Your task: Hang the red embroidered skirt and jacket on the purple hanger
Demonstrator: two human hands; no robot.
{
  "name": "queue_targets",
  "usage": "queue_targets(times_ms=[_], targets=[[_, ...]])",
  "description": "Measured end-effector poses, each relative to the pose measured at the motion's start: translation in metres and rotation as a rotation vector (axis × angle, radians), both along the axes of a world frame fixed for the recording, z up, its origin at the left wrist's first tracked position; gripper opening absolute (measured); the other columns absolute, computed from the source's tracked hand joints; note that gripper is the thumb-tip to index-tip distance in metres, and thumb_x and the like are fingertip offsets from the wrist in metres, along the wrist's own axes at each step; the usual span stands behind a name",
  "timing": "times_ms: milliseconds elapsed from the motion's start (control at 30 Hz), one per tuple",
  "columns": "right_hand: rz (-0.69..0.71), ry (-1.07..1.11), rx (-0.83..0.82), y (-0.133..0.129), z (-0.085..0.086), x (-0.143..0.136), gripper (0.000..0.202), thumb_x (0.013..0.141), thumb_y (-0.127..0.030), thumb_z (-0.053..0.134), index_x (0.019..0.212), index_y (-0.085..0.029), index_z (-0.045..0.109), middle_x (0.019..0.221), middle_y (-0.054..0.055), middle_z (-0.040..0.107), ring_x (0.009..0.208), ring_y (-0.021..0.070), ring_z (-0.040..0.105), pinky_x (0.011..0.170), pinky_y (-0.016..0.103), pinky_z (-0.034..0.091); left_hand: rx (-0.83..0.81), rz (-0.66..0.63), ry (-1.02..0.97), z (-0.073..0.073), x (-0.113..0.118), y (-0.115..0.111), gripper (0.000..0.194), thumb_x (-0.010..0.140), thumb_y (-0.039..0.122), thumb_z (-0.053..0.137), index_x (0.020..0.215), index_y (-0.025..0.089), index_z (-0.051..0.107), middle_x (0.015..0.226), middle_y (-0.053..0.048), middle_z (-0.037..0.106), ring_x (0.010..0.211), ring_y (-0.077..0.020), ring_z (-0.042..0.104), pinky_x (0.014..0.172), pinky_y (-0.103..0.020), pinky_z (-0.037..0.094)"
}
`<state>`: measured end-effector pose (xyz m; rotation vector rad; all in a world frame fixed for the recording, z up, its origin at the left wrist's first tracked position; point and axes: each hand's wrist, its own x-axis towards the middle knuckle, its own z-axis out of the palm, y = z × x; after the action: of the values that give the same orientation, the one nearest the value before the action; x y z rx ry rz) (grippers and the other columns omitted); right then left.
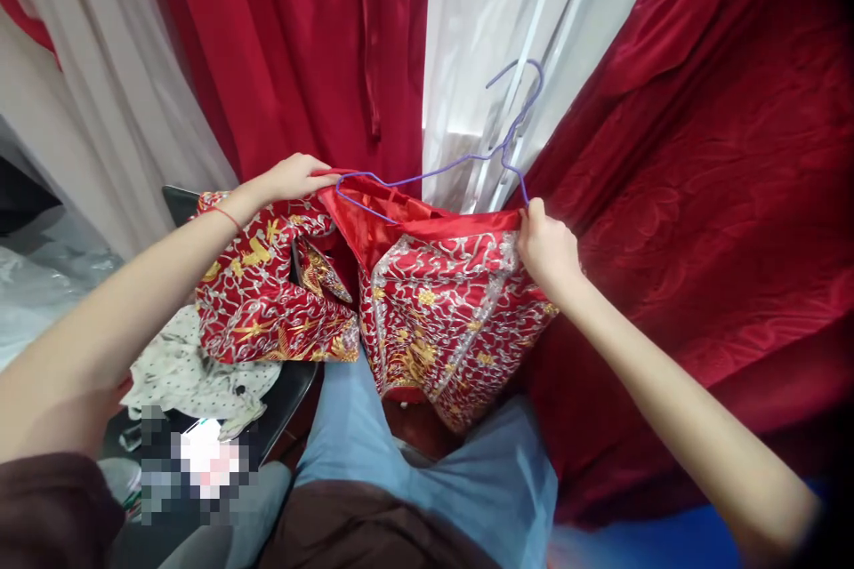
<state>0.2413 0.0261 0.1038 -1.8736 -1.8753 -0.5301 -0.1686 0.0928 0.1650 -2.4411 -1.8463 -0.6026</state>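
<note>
A red skirt [460, 302] with silver and gold embroidery hangs in front of my legs, its red waistband stretched between my two hands. My left hand [294, 177] is closed on the left end of the waistband. At the other end, my right hand [548, 247] pinches the waistband together with the corner of a purple wire hanger [440, 169]. The hanger's left corner lies inside the skirt's opening, near my left fingers, and its hook points up. Beneath my left forearm, a matching embroidered red garment [267, 302] is draped over a chair.
A white dotted cloth [193, 364] lies on the black chair seat [294, 409], beside a pixelated bright patch. Red curtain-like fabric hangs behind [300, 44] and at right [721, 196]. White metal poles [553, 44] rise between them. A person's leg [246, 524] shows at lower left.
</note>
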Motion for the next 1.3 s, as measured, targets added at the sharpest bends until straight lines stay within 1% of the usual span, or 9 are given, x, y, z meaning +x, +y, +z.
queue_targets(times_ms=[67, 167, 267, 367, 533, 733, 867, 1100, 1300], targets=[[-0.045, -0.014, -0.023, 0.0, -0.001, -0.008, 0.047, 0.103, -0.033, 0.013, 0.12, -0.011, 0.051, 0.085, 0.022, 0.069, 0.073, 0.0308, 0.067, 0.062, 0.035, 0.042, -0.049, -0.08, -0.107, -0.005, -0.009, -0.01, 0.04, 0.087, 0.046, 0.052, 0.097, 0.017, 0.077, 0.067, 0.003, 0.061, 0.07, -0.0128, 0.056, 0.074, -0.025, 0.042], [-0.098, -0.047, -0.014, -0.001, -0.004, -0.018, 0.044, 0.103, -0.029, 0.016, 0.119, -0.01, 0.052, 0.086, 0.021, 0.069, 0.071, 0.0291, 0.067, 0.06, 0.033, 0.04, -0.058, -0.036, -0.275, -0.014, -0.012, -0.025, 0.032, 0.081, 0.045, 0.057, 0.074, 0.017, 0.072, 0.054, 0.004, 0.05, 0.055, -0.0094, 0.043, 0.057, -0.022, 0.033], [-0.162, -0.085, 0.019, -0.006, -0.007, -0.022, 0.04, 0.104, -0.028, 0.019, 0.118, -0.01, 0.052, 0.085, 0.018, 0.069, 0.068, 0.0267, 0.067, 0.056, 0.031, 0.035, 0.031, 0.062, -0.349, -0.013, 0.001, -0.037, 0.035, 0.075, 0.038, 0.061, 0.049, 0.018, 0.051, 0.043, 0.005, 0.037, 0.047, -0.0085, 0.032, 0.05, -0.025, 0.023], [-0.2, -0.121, 0.051, -0.015, -0.007, -0.019, 0.04, 0.105, -0.03, 0.019, 0.115, -0.01, 0.053, 0.084, 0.016, 0.068, 0.065, 0.024, 0.065, 0.054, 0.029, 0.03, 0.135, 0.1, -0.35, -0.002, 0.023, -0.046, 0.038, 0.074, 0.031, 0.062, 0.043, 0.019, 0.043, 0.039, 0.004, 0.034, 0.045, -0.0092, 0.032, 0.051, -0.026, 0.024], [-0.201, -0.135, 0.068, -0.026, -0.004, -0.015, 0.039, 0.106, -0.03, 0.022, 0.111, -0.01, 0.055, 0.081, 0.013, 0.066, 0.06, 0.0193, 0.061, 0.053, 0.028, 0.028, 0.203, 0.15, -0.358, 0.007, 0.052, -0.055, 0.034, 0.077, 0.028, 0.06, 0.045, 0.019, 0.048, 0.04, 0.002, 0.039, 0.049, -0.0124, 0.041, 0.056, -0.028, 0.033], [-0.162, -0.06, 0.118, -0.029, -0.004, -0.027, 0.037, 0.104, -0.031, 0.027, 0.107, -0.009, 0.057, 0.076, 0.012, 0.064, 0.054, 0.0164, 0.055, 0.053, 0.027, 0.026, 0.237, 0.164, -0.428, 0.005, 0.057, -0.046, 0.027, 0.076, 0.021, 0.06, 0.05, 0.016, 0.053, 0.044, 0.002, 0.037, 0.057, -0.0142, 0.047, 0.066, -0.031, 0.041], [-0.122, -0.021, 0.147, -0.03, -0.003, -0.03, 0.04, 0.104, -0.034, 0.027, 0.104, -0.01, 0.059, 0.074, 0.013, 0.065, 0.052, 0.0172, 0.054, 0.052, 0.028, 0.022, 0.22, 0.052, -0.498, 0.005, 0.065, -0.047, 0.026, 0.075, 0.018, 0.062, 0.052, 0.016, 0.051, 0.045, 0.0, 0.038, 0.062, -0.0164, 0.05, 0.066, -0.032, 0.044], [-0.136, -0.002, 0.199, -0.035, 0.006, -0.01, 0.038, 0.103, -0.035, 0.031, 0.101, -0.011, 0.06, 0.077, 0.013, 0.066, 0.054, 0.0165, 0.054, 0.053, 0.027, 0.022, 0.244, -0.235, -0.637, 0.013, 0.112, -0.042, 0.026, 0.085, 0.026, 0.057, 0.061, 0.017, 0.051, 0.054, -0.002, 0.045, 0.067, -0.0171, 0.055, 0.065, -0.031, 0.049], [0.001, -0.014, 0.243, -0.021, -0.017, 0.023, 0.042, 0.103, -0.039, 0.031, 0.109, -0.01, 0.061, 0.082, 0.014, 0.07, 0.059, 0.0178, 0.059, 0.051, 0.027, 0.026, 0.331, -0.295, -0.57, -0.012, 0.093, -0.006, 0.019, 0.081, 0.037, 0.065, 0.085, 0.018, 0.061, 0.092, -0.007, 0.061, 0.107, -0.0261, 0.056, 0.102, -0.045, 0.045]])
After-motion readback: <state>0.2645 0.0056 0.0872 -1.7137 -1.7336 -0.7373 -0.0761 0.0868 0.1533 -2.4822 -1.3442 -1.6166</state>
